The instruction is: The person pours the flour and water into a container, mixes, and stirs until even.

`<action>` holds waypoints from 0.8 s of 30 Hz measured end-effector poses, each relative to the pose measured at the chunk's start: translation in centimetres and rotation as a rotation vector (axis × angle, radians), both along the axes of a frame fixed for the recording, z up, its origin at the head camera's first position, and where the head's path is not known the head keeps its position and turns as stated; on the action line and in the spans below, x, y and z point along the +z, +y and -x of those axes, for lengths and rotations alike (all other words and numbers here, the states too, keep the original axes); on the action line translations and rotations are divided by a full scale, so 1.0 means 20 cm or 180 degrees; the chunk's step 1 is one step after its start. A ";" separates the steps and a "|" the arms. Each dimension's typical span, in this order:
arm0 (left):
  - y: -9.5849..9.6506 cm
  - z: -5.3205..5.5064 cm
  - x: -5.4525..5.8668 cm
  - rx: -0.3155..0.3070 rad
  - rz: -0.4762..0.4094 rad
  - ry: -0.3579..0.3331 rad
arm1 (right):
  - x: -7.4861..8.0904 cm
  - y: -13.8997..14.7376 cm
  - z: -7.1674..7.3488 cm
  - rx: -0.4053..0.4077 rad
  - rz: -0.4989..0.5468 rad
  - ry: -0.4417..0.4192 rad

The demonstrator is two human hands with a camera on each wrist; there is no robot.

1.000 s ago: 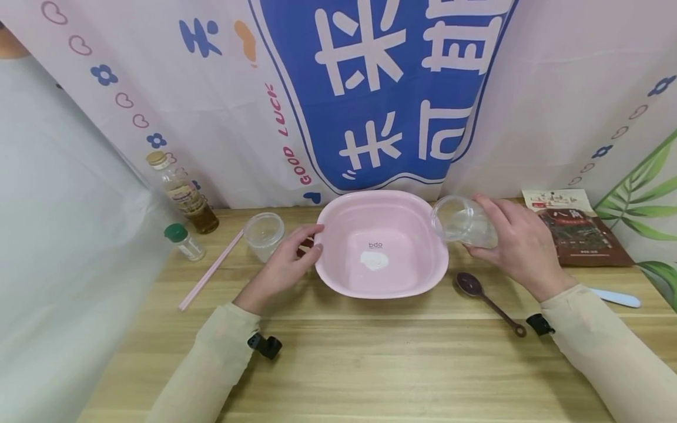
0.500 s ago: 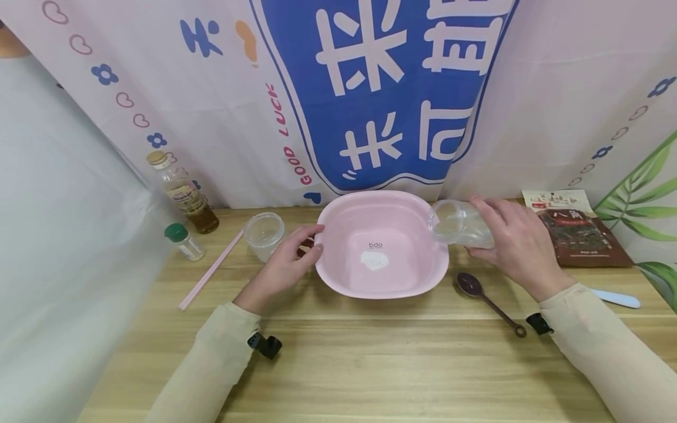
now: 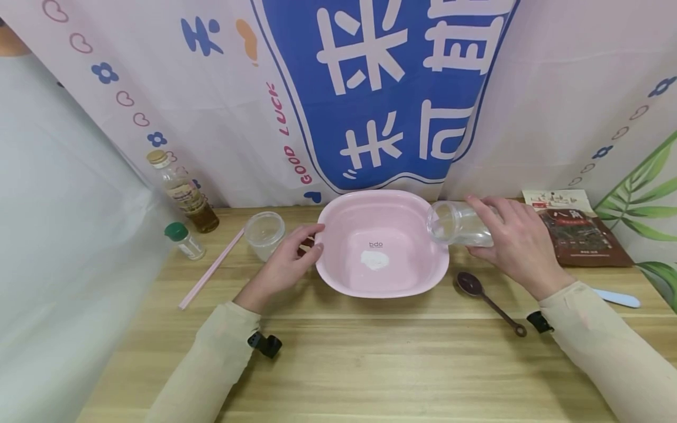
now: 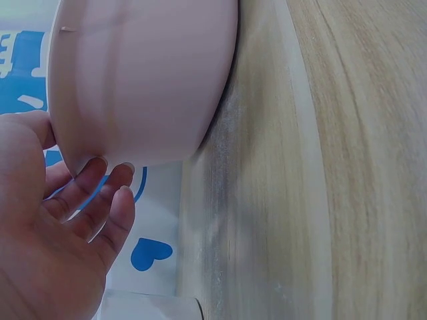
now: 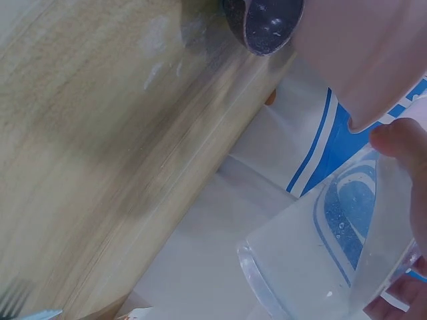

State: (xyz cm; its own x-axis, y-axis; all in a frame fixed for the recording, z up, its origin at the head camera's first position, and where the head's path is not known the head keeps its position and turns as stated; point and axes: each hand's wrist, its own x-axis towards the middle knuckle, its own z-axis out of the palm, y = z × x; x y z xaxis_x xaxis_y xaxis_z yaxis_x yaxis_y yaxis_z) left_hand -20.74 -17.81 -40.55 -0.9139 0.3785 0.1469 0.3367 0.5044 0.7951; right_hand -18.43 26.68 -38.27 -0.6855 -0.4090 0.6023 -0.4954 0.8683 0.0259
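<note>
A pink basin [image 3: 407, 279] stands on the wooden table, with a patch of white powder [image 3: 374, 259] on its floor. My left hand [image 3: 288, 258] holds the basin's left rim; in the left wrist view its fingers [image 4: 110, 200] bend against the outer wall. My right hand [image 3: 520, 247] grips a clear cup [image 3: 465, 224], tipped almost onto its side, its mouth over the basin's right rim. Through the clear wall of the cup [image 5: 300, 230] in the right wrist view, clear liquid shows. Whether any is running out I cannot tell.
Left of the basin stand a clear tub [image 3: 264, 232], pink chopsticks [image 3: 211, 269], a green-capped shaker [image 3: 185, 241] and an oil bottle [image 3: 187, 197]. To the right lie a brown spoon [image 3: 489, 301], a brown spice packet [image 3: 579, 238] and a light blue handle [image 3: 619, 298]. A printed cloth [image 3: 211, 117] hangs behind.
My right hand has tipped the cup further toward level, and its mouth has shifted slightly left over the basin's rim. The left hand and basin have stayed in place.
</note>
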 end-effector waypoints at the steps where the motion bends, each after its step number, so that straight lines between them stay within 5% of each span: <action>1: 0.00 0.00 0.00 -0.0001 -0.0001 -0.0005 | 0.00 0.00 0.00 -0.0005 -0.0008 -0.0004; 24: 0.00 0.00 0.00 -0.0003 -0.0018 -0.0002 | 0.00 0.02 0.01 -0.0004 -0.0174 0.0035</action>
State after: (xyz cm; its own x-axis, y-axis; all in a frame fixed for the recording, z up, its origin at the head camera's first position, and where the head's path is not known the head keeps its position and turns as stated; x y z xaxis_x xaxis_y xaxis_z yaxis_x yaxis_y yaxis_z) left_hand -20.69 -17.78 -40.51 -0.9136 0.3785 0.1484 0.3366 0.4997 0.7981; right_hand -18.65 27.03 -38.20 -0.6795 -0.4407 0.5865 -0.4937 0.8661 0.0788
